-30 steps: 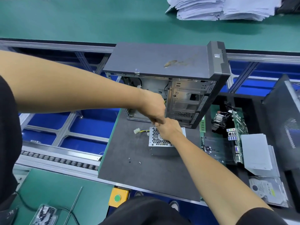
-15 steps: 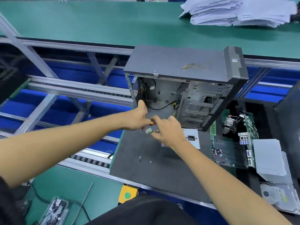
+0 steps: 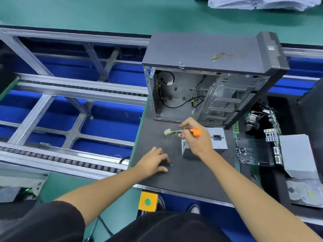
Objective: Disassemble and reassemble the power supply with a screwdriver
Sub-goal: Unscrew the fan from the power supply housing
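The grey power supply (image 3: 217,137) lies on the dark mat (image 3: 188,175) in front of the open computer case (image 3: 209,70), its socket face up. My right hand (image 3: 195,137) grips the orange-handled screwdriver (image 3: 194,132) over the supply's left part. A yellow-and-black cable with a white connector (image 3: 167,132) sticks out to the left of that hand. My left hand (image 3: 153,162) rests low on the mat, fingers curled down beside a small screw (image 3: 171,165); what its fingertips touch is hidden.
A motherboard (image 3: 253,151), a heatsink (image 3: 251,119), a grey metal panel (image 3: 297,154) and a hard drive (image 3: 305,193) lie in the black tray at right. A conveyor frame (image 3: 70,95) runs at left. Paper stacks (image 3: 262,2) sit on the far green bench. A yellow button box (image 3: 148,201) hangs below the mat.
My left hand left the right hand and dropped down to the mat near the loose screw. The right hand stays over the power supply with the screwdriver. The camera view shifted left.
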